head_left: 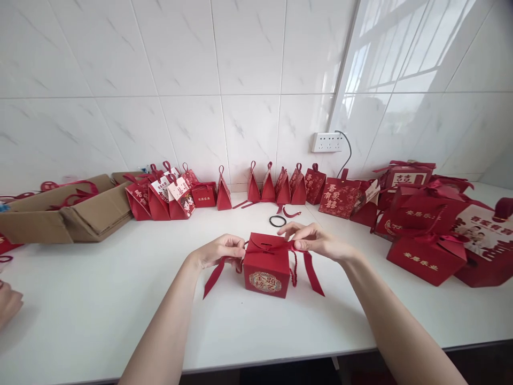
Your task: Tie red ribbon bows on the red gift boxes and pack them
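A red box (266,272) stands near the middle of the tabletop's (120,305) near edge, directly between the two hands, its wider side running roughly along that edge. The left hand (220,250) and right hand (318,240) are about equally near, each with fingers narrowed in a pinch on the red ribbon (313,274) crossing the box's top. Room spreads left and right; toward the far edge lies a black ring (277,221), and another person's hand (8,305) shows at the left.

Smooth paper box (266,267) — satiny ribbon (313,274) — glossy tiles (248,48)
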### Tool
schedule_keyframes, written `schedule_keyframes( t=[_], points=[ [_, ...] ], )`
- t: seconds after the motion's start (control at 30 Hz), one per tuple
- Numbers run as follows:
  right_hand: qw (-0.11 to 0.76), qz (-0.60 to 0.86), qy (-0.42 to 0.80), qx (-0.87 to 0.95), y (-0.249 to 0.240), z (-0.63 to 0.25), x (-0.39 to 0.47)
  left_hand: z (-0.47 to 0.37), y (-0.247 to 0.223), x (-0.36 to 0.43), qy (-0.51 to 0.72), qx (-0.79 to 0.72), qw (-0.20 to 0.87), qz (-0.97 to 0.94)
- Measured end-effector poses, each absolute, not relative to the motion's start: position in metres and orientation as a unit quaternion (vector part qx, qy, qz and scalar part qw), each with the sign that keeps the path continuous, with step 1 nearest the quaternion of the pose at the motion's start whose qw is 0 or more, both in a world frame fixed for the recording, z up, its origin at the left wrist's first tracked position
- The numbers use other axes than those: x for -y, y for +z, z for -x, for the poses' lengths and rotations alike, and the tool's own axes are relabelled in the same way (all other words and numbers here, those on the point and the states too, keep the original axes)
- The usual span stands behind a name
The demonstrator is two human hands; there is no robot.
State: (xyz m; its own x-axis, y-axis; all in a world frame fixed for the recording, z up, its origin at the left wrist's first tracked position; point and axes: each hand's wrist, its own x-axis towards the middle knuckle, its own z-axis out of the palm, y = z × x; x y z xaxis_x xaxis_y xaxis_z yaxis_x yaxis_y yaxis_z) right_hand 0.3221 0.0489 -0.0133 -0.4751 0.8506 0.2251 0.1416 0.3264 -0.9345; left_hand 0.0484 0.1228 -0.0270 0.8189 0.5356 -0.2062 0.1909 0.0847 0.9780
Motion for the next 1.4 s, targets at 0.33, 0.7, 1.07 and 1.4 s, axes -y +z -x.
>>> schedule_keyframes(
  t=[0.33,0.7,1.07,1.4],
  points=[
    [0.49,0.426,0.351,0.675,-0.029,-0.265,-0.046,-0.052,-0.005,-0.103,0.101,-0.32,0.614,-0.715],
    [0.487,0.431,0.342,0.678,-0.033,-0.264,-0.046,-0.053,0.047,-0.064,0.104,-0.417,0.247,-0.868],
    [0.514,0.428,0.399,0.627,-0.032,-0.263,-0.048,-0.088,0.069,-0.068,0.112,-0.314,0.156,-0.93],
    [0.527,0.394,0.427,0.621,-0.036,-0.269,-0.054,-0.118,0.027,-0.114,0.265,-0.32,0.295,-0.86]
  ],
)
